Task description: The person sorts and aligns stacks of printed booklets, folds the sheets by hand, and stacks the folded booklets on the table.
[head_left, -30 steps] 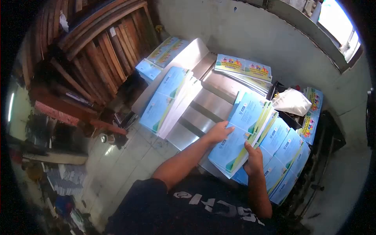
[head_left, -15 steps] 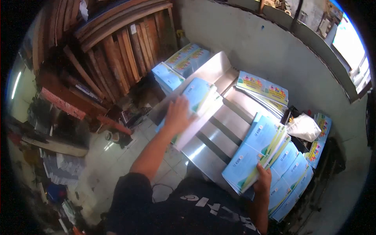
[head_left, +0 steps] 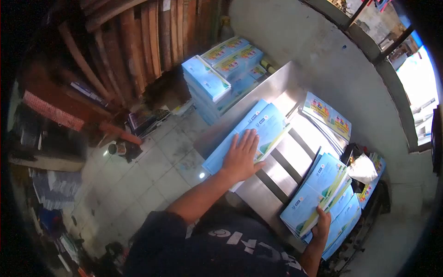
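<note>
My left hand [head_left: 241, 156] lies flat, fingers stretched, on blue printed sheets [head_left: 267, 122] along the raised side of a metal table. Those sheets overlap in a slightly uneven pile with pale yellow-green edges. My right hand [head_left: 321, 223] grips the lower edge of a fanned bundle of blue printed sheets [head_left: 310, 191], thumb on top and the other fingers mostly hidden beneath. Under and beside that bundle are more blue printed stacks [head_left: 347, 227], partly covered by it.
The metal table [head_left: 258, 196] has dark strips across it. Behind its raised side stand stacked blue booklets [head_left: 207, 76]. Colourful booklets [head_left: 326, 114] lie by the wall, near a dark box with white paper [head_left: 363, 170]. Wooden boards [head_left: 138, 44] lean at the back left.
My left hand, blurred before, now rests flat on the sheets, which sit more spread out. My right hand still grips its bundle. The whole view has shifted.
</note>
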`<action>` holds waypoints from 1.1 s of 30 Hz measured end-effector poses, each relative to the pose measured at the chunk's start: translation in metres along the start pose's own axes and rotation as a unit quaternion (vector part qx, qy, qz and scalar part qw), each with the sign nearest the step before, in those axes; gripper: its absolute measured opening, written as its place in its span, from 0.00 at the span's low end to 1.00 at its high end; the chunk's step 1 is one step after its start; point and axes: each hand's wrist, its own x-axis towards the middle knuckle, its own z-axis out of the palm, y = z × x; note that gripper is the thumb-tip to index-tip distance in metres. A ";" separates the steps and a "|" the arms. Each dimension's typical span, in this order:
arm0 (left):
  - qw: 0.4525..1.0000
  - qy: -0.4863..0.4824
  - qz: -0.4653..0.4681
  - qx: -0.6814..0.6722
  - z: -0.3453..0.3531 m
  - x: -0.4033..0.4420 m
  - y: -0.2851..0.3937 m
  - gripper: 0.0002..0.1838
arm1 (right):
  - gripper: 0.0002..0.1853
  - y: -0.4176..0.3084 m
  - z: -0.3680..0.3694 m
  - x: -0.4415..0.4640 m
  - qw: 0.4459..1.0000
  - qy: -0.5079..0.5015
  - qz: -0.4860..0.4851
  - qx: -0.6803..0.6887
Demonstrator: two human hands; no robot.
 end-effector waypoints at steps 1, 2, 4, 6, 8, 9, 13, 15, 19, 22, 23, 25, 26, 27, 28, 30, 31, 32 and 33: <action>1.000 -0.014 -0.006 -0.006 -0.003 0.000 0.000 0.49 | 0.21 -0.002 0.001 -0.002 1.000 0.013 0.015 -0.017; 1.000 -0.027 -0.009 -0.012 -0.004 0.002 0.000 0.49 | 0.21 -0.002 0.001 -0.001 1.000 0.020 0.015 -0.014; 0.998 -0.053 -0.008 -0.041 -0.011 0.005 -0.001 0.50 | 0.22 0.003 -0.006 0.002 0.999 -0.031 -0.008 -0.005; 0.997 -0.044 -0.029 -0.050 -0.034 0.011 -0.001 0.49 | 0.23 0.011 -0.014 0.009 0.999 -0.022 -0.023 -0.006; 0.988 -0.021 -0.114 -0.105 -0.045 0.019 -0.012 0.45 | 0.25 0.007 -0.009 0.004 1.000 0.000 -0.017 -0.011; 0.977 -0.023 -0.168 -0.129 -0.043 0.021 -0.018 0.44 | 0.25 0.010 -0.012 0.005 1.000 0.001 -0.016 -0.004; 0.965 -0.061 -0.194 -0.163 -0.039 0.027 -0.017 0.45 | 0.33 0.009 -0.006 -0.001 0.991 0.041 -0.119 -0.054; 0.944 -0.074 -0.250 -0.201 -0.036 0.032 -0.018 0.46 | 0.35 -0.012 0.019 -0.016 0.960 0.121 -0.217 -0.131; 0.924 -0.113 -0.297 -0.214 -0.037 0.044 -0.029 0.45 | 0.38 -0.049 0.091 -0.036 0.937 -0.130 -0.300 -0.124; 0.926 -0.111 -0.281 -0.228 -0.019 0.058 -0.046 0.40 | 0.37 -0.026 0.177 0.006 0.965 -0.244 -0.081 -0.060; 0.915 -0.146 -0.290 -0.238 -0.019 0.055 -0.045 0.40 | 0.37 -0.021 0.197 0.014 0.968 -0.237 -0.030 -0.081; 0.917 -0.136 -0.289 -0.238 -0.019 0.058 -0.032 0.39 | 0.35 0.008 0.221 0.036 0.964 -0.261 -0.029 -0.040; 0.918 -0.140 -0.285 -0.237 -0.017 0.058 -0.029 0.39 | 0.31 0.016 0.227 0.040 0.962 -0.267 -0.041 -0.029; 0.919 -0.135 -0.287 -0.233 -0.014 0.060 -0.032 0.39 | 0.31 0.021 0.234 0.044 0.961 -0.273 -0.044 -0.027; 0.912 -0.147 -0.301 -0.235 -0.011 0.065 -0.034 0.41 | 0.31 0.023 0.239 0.046 0.965 -0.263 -0.021 -0.011; 0.895 -0.182 -0.329 -0.241 -0.015 0.071 -0.031 0.48 | 0.31 0.023 0.242 0.044 0.971 -0.239 0.006 -0.005; 0.898 -0.169 -0.326 -0.242 -0.018 0.075 -0.028 0.48 | 0.31 0.023 0.241 0.048 0.970 -0.244 -0.007 -0.004; 0.892 -0.184 -0.331 -0.245 -0.017 0.073 -0.023 0.50 | 0.34 0.028 0.239 0.050 0.973 -0.229 -0.009 -0.002; 0.885 -0.201 -0.338 -0.249 -0.013 0.072 -0.021 0.52 | 0.36 0.027 0.236 0.047 0.977 -0.215 -0.008 0.000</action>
